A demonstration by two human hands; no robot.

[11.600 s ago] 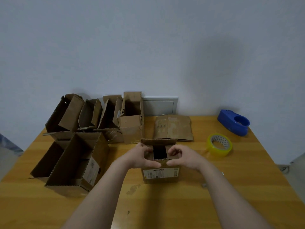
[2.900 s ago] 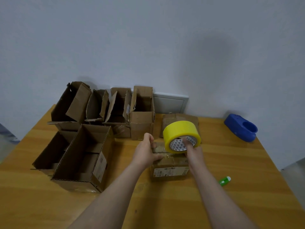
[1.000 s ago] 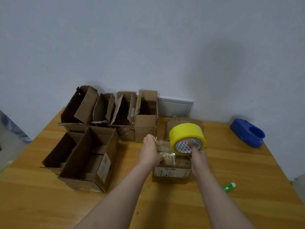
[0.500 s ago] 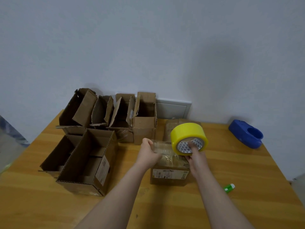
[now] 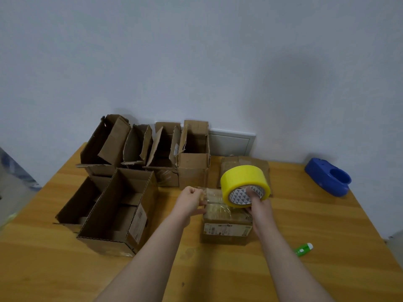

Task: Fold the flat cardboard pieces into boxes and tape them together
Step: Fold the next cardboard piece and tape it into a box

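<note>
1. The box (image 5: 226, 227) stands on the table (image 5: 327, 225) in front of the person, flaps closed, so that its top seam can be taped.
2. A clear strip (image 5: 214, 200) is stretched over the box top. Its free end is pinched by the left hand (image 5: 190, 202) at the left edge, apparently to anchor it.
3. The roll (image 5: 244, 184) is gripped by the right hand (image 5: 258, 205), with fingers hooked in its core. It is held just above the box's right side, so that more tape can be drawn off.
4. Open boxes (image 5: 117, 212) are grouped at the left. Only flaps and shadow can be made out inside them.
5. A flat piece (image 5: 263, 168) lies behind the roll. A dispenser (image 5: 327, 179) and a green tube (image 5: 303, 250) lie to the right, untouched.
</note>
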